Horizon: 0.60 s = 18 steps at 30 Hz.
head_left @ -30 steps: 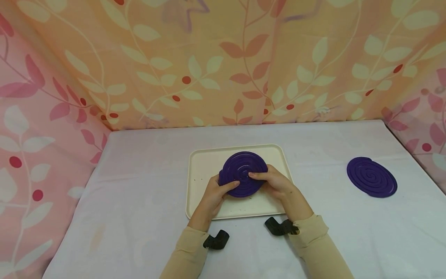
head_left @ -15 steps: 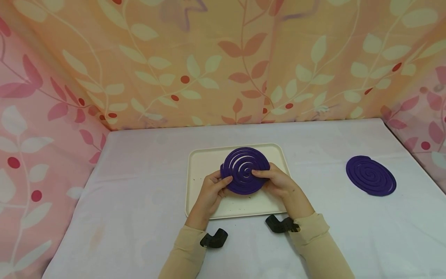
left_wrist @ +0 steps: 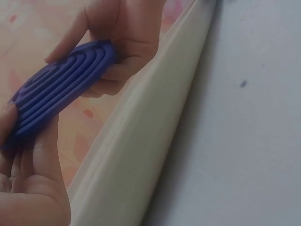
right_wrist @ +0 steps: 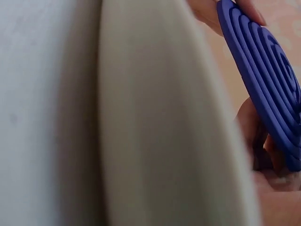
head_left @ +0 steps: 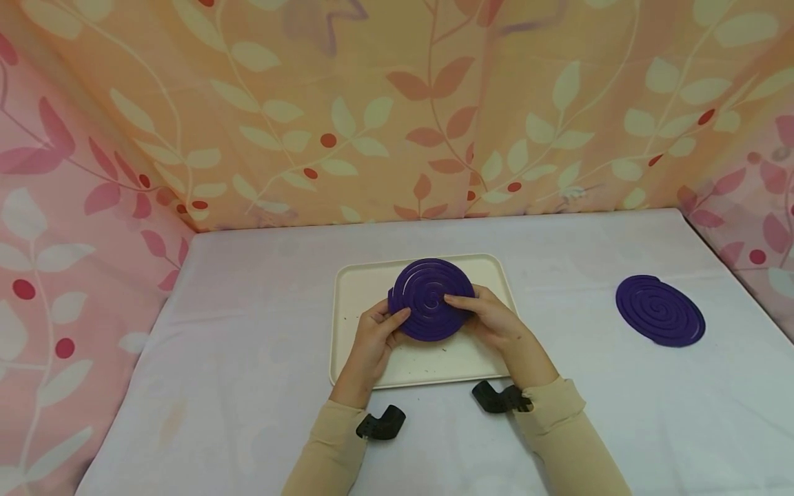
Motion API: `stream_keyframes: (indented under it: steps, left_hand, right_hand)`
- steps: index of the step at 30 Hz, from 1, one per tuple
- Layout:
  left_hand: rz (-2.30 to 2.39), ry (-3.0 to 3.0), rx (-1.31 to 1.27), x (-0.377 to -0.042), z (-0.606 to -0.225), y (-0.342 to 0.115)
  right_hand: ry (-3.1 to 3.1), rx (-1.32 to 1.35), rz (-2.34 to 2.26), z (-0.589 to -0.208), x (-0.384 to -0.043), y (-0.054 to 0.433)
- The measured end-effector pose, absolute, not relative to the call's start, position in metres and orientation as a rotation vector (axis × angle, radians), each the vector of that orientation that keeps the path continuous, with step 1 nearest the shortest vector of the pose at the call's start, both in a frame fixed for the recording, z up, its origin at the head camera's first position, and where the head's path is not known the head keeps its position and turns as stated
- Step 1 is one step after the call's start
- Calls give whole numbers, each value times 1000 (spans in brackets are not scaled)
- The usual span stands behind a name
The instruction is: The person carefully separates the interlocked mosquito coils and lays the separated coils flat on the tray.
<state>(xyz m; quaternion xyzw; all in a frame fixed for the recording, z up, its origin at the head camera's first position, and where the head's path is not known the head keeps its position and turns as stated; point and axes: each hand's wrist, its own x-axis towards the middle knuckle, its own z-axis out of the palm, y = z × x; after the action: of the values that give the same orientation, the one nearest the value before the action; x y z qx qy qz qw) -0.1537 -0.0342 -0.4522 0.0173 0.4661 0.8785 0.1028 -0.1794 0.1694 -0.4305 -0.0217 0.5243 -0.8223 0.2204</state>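
Both hands hold a purple mosquito coil (head_left: 431, 279), a flat spiral disc, raised over a cream tray (head_left: 355, 362). My left hand (head_left: 374, 341) grips its left edge, thumb on the front face and fingers behind. My right hand (head_left: 501, 332) pinches the right side, its thumb reaching nearly to the spiral's centre. Thin gaps show between some rings, and a short end juts out at the upper left. In the left wrist view the coil (left_wrist: 66, 82) is tilted between the two hands. Another purple coil (head_left: 660, 311) lies flat on the table at the right.
Small dark crumbs (head_left: 443, 350) are scattered on the tray. A white cloth (head_left: 248, 365) covers the table. Patterned curtains (head_left: 260, 138) stand at the back and sides. Black wrist mounts (head_left: 381, 422) sit at both cuffs.
The coil has risen slightly in view. Its ring gaps widened half a second ago and are now narrower again. Both hands keep their hold.
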Motion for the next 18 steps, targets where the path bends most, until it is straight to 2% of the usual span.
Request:
stream_keyframes:
  steps: [18]
  left_hand:
    - [2632, 1255, 146, -154, -451, -38]
  right_hand:
    - [1465, 120, -2516, -428, -183, 174]
